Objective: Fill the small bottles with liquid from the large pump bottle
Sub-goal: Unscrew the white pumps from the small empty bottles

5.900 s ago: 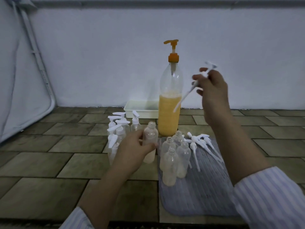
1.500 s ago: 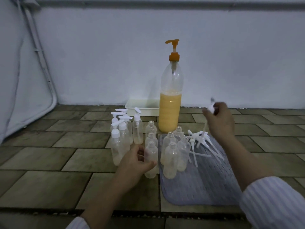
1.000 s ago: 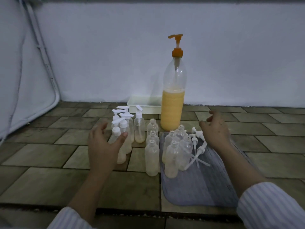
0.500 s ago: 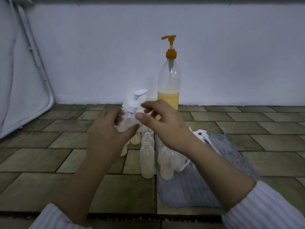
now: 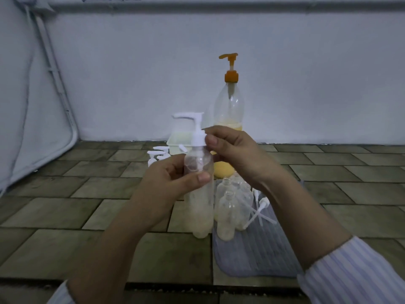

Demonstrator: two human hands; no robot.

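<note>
My left hand (image 5: 168, 185) grips a small clear bottle (image 5: 198, 163) held up in the air in front of me. A white pump cap (image 5: 197, 130) sits on its neck, and the fingers of my right hand (image 5: 232, 150) pinch the cap's collar. Behind my hands stands the large pump bottle (image 5: 228, 106) with an orange pump and yellow liquid, partly hidden. Several small uncapped bottles (image 5: 228, 213) holding a little yellowish liquid stand at the left edge of a grey mat (image 5: 258, 255). Loose white pumps (image 5: 260, 207) lie on the mat.
Several capped small bottles (image 5: 158, 153) stand on the tiled floor behind my left hand. A white tray (image 5: 179, 139) sits against the white wall. A pale fabric frame (image 5: 32, 106) leans at the left.
My left hand lifted a capped small bottle higher and closer to me. My right hand moved from the mat onto the pump cap and now pinches its collar.
</note>
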